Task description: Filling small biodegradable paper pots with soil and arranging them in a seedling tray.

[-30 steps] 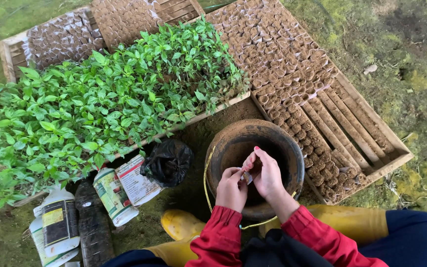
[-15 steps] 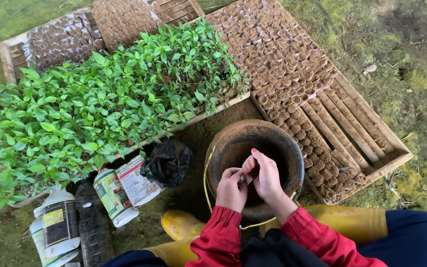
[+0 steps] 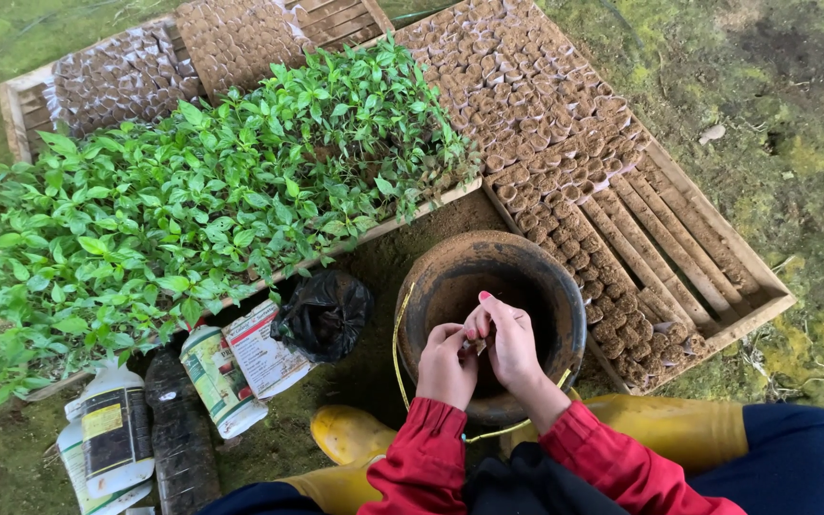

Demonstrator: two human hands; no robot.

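I see my left hand (image 3: 447,362) and right hand (image 3: 510,341) pinched together on a small scrap (image 3: 480,344) over the bucket (image 3: 488,315) at lower centre. One black bag (image 3: 322,313) and two packets (image 3: 236,367) lie left; seedlings (image 3: 193,200) fill the upper left, soil pots (image 3: 536,105) the upper right.

Soft, even daylight falls from overhead, as under a cloudy sky; nothing glares and nothing is dim. Shadows are faint: a dark patch lies inside the round bucket (image 3: 490,319) at lower centre, and a gentle shade sits under the green seedlings (image 3: 202,210) at left. The centre of the frame is sharp. Toward the corners the ground bends and stretches a little, and the mossy ground at upper right looks softer.
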